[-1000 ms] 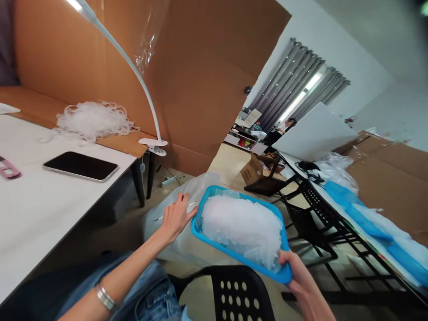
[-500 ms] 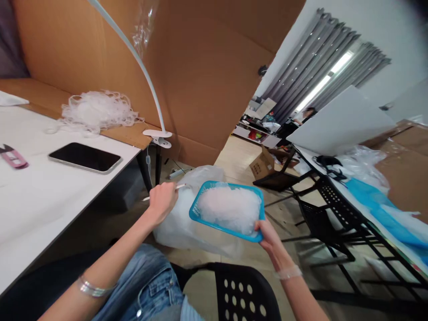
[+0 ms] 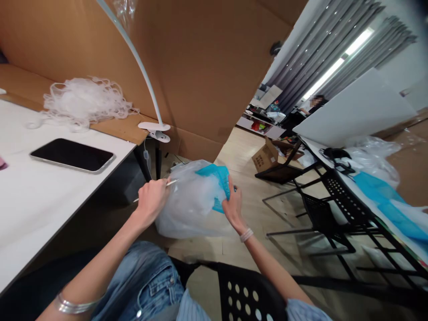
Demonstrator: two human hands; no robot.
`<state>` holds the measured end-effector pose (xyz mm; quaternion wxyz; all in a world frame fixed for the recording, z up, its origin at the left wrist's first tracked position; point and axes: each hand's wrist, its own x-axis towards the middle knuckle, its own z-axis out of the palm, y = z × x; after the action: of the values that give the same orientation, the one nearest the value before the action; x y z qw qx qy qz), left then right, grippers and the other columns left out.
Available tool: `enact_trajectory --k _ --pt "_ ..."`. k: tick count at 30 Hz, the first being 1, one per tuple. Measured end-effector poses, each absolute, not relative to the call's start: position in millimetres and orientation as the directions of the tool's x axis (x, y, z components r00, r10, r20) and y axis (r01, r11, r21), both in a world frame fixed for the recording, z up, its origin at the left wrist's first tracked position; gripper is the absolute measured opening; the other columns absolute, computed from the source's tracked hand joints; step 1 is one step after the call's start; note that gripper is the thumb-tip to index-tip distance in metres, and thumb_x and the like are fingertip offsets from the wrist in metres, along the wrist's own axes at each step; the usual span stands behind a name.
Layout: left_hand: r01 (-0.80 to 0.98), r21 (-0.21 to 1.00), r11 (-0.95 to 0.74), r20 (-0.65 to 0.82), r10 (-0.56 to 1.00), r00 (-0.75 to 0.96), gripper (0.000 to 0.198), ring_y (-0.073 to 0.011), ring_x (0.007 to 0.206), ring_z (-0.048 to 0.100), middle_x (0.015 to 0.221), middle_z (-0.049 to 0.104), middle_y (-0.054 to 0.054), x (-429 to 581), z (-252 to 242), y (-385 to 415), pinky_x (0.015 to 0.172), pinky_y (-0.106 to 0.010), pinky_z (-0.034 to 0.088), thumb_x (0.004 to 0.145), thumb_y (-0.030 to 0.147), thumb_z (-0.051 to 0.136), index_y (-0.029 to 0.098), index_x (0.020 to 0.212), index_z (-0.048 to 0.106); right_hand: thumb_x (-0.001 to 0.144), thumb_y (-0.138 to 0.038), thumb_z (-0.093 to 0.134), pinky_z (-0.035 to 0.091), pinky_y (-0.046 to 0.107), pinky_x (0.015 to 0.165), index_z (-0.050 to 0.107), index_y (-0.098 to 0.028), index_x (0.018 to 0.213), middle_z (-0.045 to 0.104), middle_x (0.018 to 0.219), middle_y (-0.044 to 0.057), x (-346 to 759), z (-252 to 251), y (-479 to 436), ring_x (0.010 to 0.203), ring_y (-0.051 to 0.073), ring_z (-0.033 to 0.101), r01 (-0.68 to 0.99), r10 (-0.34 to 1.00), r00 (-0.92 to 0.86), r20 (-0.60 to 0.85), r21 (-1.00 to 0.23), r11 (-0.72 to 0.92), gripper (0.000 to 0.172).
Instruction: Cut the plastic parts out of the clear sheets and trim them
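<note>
A large clear plastic bag [image 3: 190,205] sits on the floor in front of my knees. My right hand [image 3: 232,203] grips a blue mesh basket [image 3: 217,180], tipped steeply over the bag's mouth. The basket's white clear stuff is no longer visible in it. My left hand [image 3: 150,200] is closed at the bag's left edge, holding a thin white stick [image 3: 169,183] and apparently the bag's rim.
A white table [image 3: 40,196] at left carries a black phone [image 3: 72,155] and a heap of clear plastic loops [image 3: 80,100]. A clamped white lamp [image 3: 147,96] arcs over it before a cardboard wall [image 3: 187,67]. Black chairs [image 3: 254,294] stand close and at right; another table [image 3: 374,196] holds blue and clear bags.
My right hand has swung the blue basket down and left from level to steeply tilted over the bag. My left hand moved to the bag's edge. The camera view dropped.
</note>
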<state>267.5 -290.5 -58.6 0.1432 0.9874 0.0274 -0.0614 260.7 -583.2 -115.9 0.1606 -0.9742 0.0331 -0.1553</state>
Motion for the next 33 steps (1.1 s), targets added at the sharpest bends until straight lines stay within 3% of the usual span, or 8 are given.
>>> enact_trajectory --k 6,11,17,23,26,29,33 --pt "0.106 0.281 -0.954 -0.141 0.068 0.988 0.06 -0.038 0.098 0.071 0.097 0.075 -0.022 262.9 -60.1 -280.3 0.075 -0.038 0.05 0.103 0.043 0.021 0.017 0.108 0.075 0.075 0.007 0.039 0.045 0.049 0.093 0.025 -0.031 0.159 0.045 0.131 0.019 246.9 -116.6 -560.2 0.111 0.032 0.051 0.037 0.035 0.947 0.32 -0.002 -0.999 0.092" --pt "0.109 0.3 -0.948 -0.137 0.07 0.988 0.06 -0.0379 0.1 0.071 0.097 0.075 -0.021 259.4 -58.4 -280.2 0.076 -0.038 0.05 0.103 0.044 0.02 0.019 0.107 0.075 0.073 0.005 0.043 0.046 0.05 0.091 0.013 -0.033 0.161 0.044 0.13 0.019 237.5 -107.7 -550.5 0.107 0.032 0.052 0.048 0.078 0.947 0.313 0.102 -0.994 0.1" --pt "0.09 0.319 -0.944 -0.143 0.046 0.989 0.057 -0.0376 0.099 0.071 0.097 0.075 -0.02 259.0 -57.9 -283.6 0.076 -0.038 0.05 0.103 0.042 0.022 0.019 0.109 0.074 0.078 -0.007 0.052 0.047 0.05 0.093 0.013 -0.022 0.161 0.046 0.125 0.019 235.0 -86.0 -544.8 0.107 0.033 0.053 0.106 0.095 0.96 0.262 -0.028 -0.994 0.093" --pt "0.085 0.328 -0.941 -0.145 0.039 0.989 0.057 -0.0366 0.099 0.071 0.097 0.075 -0.02 258.3 -58.5 -282.7 0.078 -0.038 0.051 0.104 0.041 0.023 0.019 0.108 0.075 0.075 0.003 0.042 0.049 0.052 0.095 0.021 -0.028 0.16 0.048 0.126 0.018 227.4 -67.5 -555.0 0.107 0.031 0.055 0.146 0.139 0.965 0.224 -0.015 -0.989 0.093" --pt "0.092 0.333 -0.938 -0.146 0.045 0.988 0.055 -0.0357 0.1 0.071 0.099 0.075 -0.02 257.3 -58.6 -284.2 0.079 -0.038 0.051 0.104 0.041 0.024 0.019 0.111 0.074 0.072 0.003 0.043 0.05 0.051 0.096 0.026 -0.028 0.158 0.048 0.125 0.016 217.0 -50.9 -567.9 0.109 0.03 0.056 0.179 0.157 0.96 0.232 -0.074 -0.981 0.093" --pt "0.093 0.352 -0.931 -0.149 0.043 0.988 0.055 -0.0361 0.101 0.071 0.101 0.074 -0.02 257.1 -56.9 -286.9 0.08 -0.039 0.051 0.104 0.039 0.024 0.018 0.11 0.075 0.069 0.0 0.044 0.048 0.051 0.101 0.031 -0.025 0.157 0.048 0.125 0.015 206.9 -21.6 -588.2 0.112 0.03 0.057 0.156 0.097 0.953 0.286 -0.191 -0.969 0.093" --pt "0.084 0.405 -0.911 -0.153 0.023 0.988 0.053 -0.0366 0.104 0.07 0.105 0.073 -0.022 257.9 -52.4 -288.9 0.081 -0.04 0.051 0.103 0.036 0.026 0.016 0.109 0.074 0.066 -0.01 0.047 0.042 0.053 0.109 0.037 -0.024 0.155 0.055 0.13 0.013 193.4 27.0 -630.2 0.122 0.032 0.056 0.043 -0.079 0.954 0.288 -0.394 -0.918 0.09"
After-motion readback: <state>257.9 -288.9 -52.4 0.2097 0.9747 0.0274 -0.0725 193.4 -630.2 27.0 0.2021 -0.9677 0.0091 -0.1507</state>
